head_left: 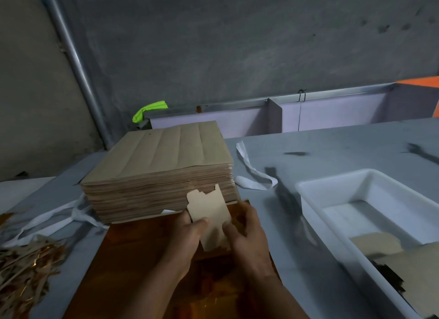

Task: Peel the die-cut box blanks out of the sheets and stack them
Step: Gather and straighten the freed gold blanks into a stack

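Observation:
A small tan die-cut box blank point(209, 211) stands upright between both hands, above a shiny copper-brown sheet point(133, 259) lying on the table. My left hand point(185, 238) grips its left side with the thumb on its face. My right hand point(247, 235) pinches its right side. Behind them sits a tall stack of brown sheets point(156, 166). Several peeled blanks point(380, 247) lie in a white plastic tray point(316, 207) at the right.
A heap of cardboard scrap strips point(26, 268) lies at the left edge. White strapping point(249, 171) curls beside the stack on the grey table point(332, 147). A low partition point(320, 114) and a grey wall close off the back.

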`<state>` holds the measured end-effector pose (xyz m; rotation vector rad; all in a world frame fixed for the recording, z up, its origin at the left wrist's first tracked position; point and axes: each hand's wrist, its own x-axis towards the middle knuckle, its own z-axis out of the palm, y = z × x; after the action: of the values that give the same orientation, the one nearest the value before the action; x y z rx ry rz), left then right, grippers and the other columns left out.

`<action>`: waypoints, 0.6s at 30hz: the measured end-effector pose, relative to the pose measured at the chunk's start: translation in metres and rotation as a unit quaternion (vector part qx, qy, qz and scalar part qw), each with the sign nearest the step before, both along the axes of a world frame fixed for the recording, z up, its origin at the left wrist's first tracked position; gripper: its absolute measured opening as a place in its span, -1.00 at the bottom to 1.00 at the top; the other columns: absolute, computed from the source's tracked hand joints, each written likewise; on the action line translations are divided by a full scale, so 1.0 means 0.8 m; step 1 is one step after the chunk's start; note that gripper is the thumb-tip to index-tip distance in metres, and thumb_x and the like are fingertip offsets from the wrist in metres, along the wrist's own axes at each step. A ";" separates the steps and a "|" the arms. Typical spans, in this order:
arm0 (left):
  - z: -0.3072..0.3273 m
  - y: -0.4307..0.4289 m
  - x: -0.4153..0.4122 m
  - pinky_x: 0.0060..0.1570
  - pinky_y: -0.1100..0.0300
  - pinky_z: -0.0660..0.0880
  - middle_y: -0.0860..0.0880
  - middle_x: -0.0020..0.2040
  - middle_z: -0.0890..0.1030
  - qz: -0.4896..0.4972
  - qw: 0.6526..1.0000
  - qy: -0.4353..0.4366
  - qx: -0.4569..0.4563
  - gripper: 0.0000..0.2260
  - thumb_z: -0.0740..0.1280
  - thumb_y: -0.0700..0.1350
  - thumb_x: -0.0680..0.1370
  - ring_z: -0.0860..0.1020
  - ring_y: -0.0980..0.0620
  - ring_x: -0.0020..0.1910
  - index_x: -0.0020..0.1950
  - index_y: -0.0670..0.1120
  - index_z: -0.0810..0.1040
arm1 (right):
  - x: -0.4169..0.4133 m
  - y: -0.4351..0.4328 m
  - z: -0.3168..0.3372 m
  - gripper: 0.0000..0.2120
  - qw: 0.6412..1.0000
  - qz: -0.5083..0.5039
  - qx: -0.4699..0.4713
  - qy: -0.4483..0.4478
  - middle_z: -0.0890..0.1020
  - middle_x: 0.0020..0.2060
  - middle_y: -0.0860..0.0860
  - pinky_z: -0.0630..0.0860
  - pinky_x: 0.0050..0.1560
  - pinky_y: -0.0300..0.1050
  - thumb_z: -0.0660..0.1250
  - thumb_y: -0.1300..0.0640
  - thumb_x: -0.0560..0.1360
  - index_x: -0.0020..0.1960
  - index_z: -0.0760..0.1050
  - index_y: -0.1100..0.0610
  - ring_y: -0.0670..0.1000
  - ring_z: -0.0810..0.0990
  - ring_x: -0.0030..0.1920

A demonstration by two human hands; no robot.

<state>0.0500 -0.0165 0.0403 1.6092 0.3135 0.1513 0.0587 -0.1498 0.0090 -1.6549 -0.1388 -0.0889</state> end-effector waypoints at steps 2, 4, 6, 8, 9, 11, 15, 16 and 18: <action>-0.004 0.001 -0.003 0.06 -0.07 0.56 0.01 0.02 0.69 -0.028 1.000 0.004 0.002 -0.72 0.27 -0.24 0.57 0.63 -0.03 0.04 0.18 0.09 0.52 | 0.007 -0.004 0.013 -0.51 0.997 0.060 0.000 0.043 0.53 0.22 -0.15 0.58 0.00 -0.20 0.35 0.14 0.53 0.40 0.33 -0.13 -0.03 0.52 0.23; -0.009 0.000 -0.005 0.02 -0.02 0.56 -0.01 0.06 0.67 -0.037 0.999 0.003 0.007 -0.70 0.27 -0.24 0.57 0.62 -0.02 0.05 0.23 0.08 0.50 | 0.010 -0.006 0.016 -0.53 0.994 0.087 -0.018 0.067 0.52 0.22 -0.11 0.65 -0.03 -0.13 0.34 0.18 0.53 0.38 0.35 -0.12 0.02 0.52 0.23; -0.012 -0.004 -0.007 0.04 -0.06 0.56 -0.05 0.09 0.65 -0.035 0.999 0.002 0.008 -0.71 0.26 -0.24 0.57 0.60 -0.06 0.07 0.25 0.03 0.48 | 0.011 -0.008 0.011 -0.59 0.993 0.082 -0.031 0.075 0.53 0.20 -0.09 0.68 -0.03 -0.04 0.34 0.21 0.54 0.31 0.39 -0.11 0.04 0.54 0.21; -0.017 -0.010 -0.010 0.06 -0.05 0.56 -0.09 0.08 0.63 -0.034 0.999 0.008 0.002 -0.73 0.25 -0.25 0.58 0.59 -0.08 0.07 0.22 0.02 0.48 | 0.009 -0.009 0.004 -0.67 0.993 0.075 -0.037 0.086 0.53 0.17 -0.07 0.69 -0.06 -0.02 0.34 0.23 0.54 0.19 0.41 -0.11 0.04 0.53 0.18; -0.020 -0.012 -0.012 0.04 -0.03 0.55 -0.09 0.07 0.63 -0.030 0.999 0.012 -0.004 -0.74 0.24 -0.26 0.58 0.58 -0.09 0.06 0.18 0.04 0.48 | 0.007 -0.009 0.000 -0.69 0.992 0.077 -0.034 0.095 0.53 0.17 -0.05 0.69 -0.07 0.00 0.33 0.25 0.55 0.14 0.41 -0.11 0.05 0.53 0.18; -0.022 -0.014 -0.013 0.05 -0.06 0.53 -0.10 0.06 0.61 -0.018 0.999 0.021 -0.021 -0.76 0.23 -0.26 0.58 0.57 -0.11 0.05 0.13 0.06 0.47 | 0.004 -0.010 -0.005 -0.70 0.990 0.087 -0.030 0.107 0.53 0.17 -0.03 0.69 -0.08 0.02 0.33 0.27 0.55 0.09 0.41 -0.11 0.07 0.54 0.16; -0.017 -0.006 -0.007 0.00 -0.10 0.54 -0.13 0.01 0.64 0.014 0.997 0.033 -0.071 -0.77 0.22 -0.25 0.57 0.60 -0.17 0.02 0.11 0.04 0.51 | 0.003 -0.013 -0.001 -0.77 0.986 0.120 -0.017 0.112 0.55 0.15 0.00 0.69 -0.13 -0.02 0.34 0.20 0.57 0.13 0.43 -0.07 0.09 0.60 0.10; -0.016 -0.003 -0.004 -0.01 -0.13 0.54 -0.15 0.01 0.64 0.025 0.995 0.037 -0.090 -0.80 0.21 -0.24 0.58 0.60 -0.19 0.02 0.11 0.01 0.51 | 0.003 -0.014 0.003 -0.79 0.986 0.123 -0.010 0.109 0.56 0.12 0.00 0.69 -0.17 -0.04 0.35 0.18 0.57 0.12 0.44 -0.06 0.10 0.62 0.07; -0.017 -0.002 0.000 0.00 -0.19 0.54 -0.21 0.06 0.61 0.043 0.992 0.060 -0.107 -0.85 0.21 -0.21 0.59 0.59 -0.24 0.03 0.13 -0.06 0.49 | 0.002 -0.012 0.010 -0.83 0.987 0.119 -0.007 0.103 0.58 0.06 -0.01 0.67 -0.24 -0.09 0.38 0.15 0.56 0.08 0.46 -0.05 0.08 0.64 0.01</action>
<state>0.0503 -0.0177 0.0266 1.3956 0.4765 0.0845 0.0604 -0.1595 0.0173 -1.6393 -0.1786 0.2649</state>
